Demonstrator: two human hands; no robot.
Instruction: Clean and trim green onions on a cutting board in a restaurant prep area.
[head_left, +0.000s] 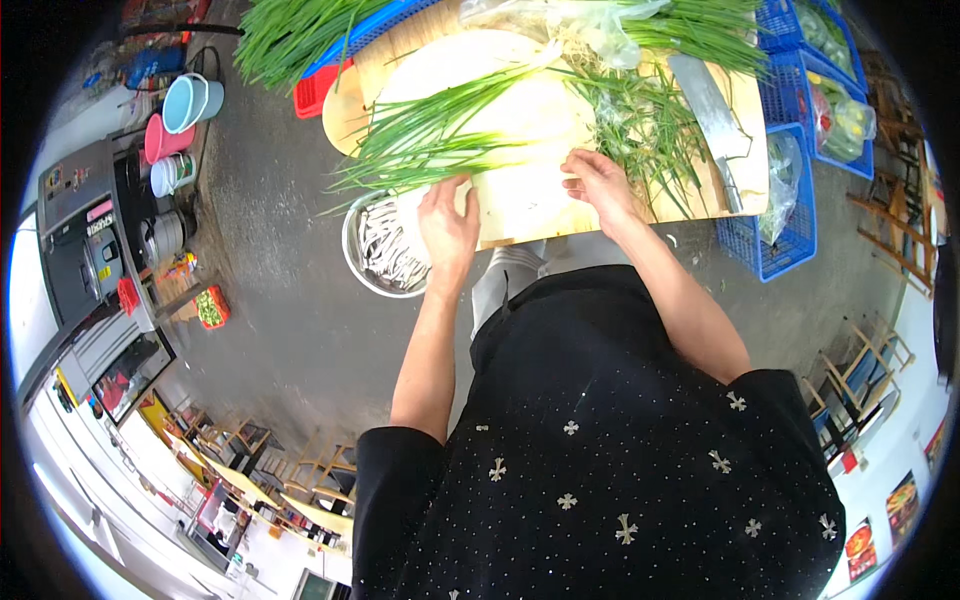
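Long green chives (450, 112) lie spread across a pale round cutting board (525, 97) on a wooden table. My left hand (450, 214) rests at the near edge of these chives, thumb and fingers apart; whether it pinches a strand cannot be made out. To its right my right hand (596, 184) hovers over the board's near part, fingers slightly curled and apart, with nothing visible in them. Beyond it lies a pile of loose trimmed greens (645, 127). A cleaver (709, 112) lies at the table's right side. More chives (690, 34) and a clear plastic bag (592, 30) are at the far side.
A metal bowl of sliced pale strips (390, 247) stands below the table's left front. Blue baskets (787, 240) holding bagged vegetables stand at the right. A blue basket (367, 34) with chives is at the far left corner; buckets (193, 101) stand on the floor farther left.
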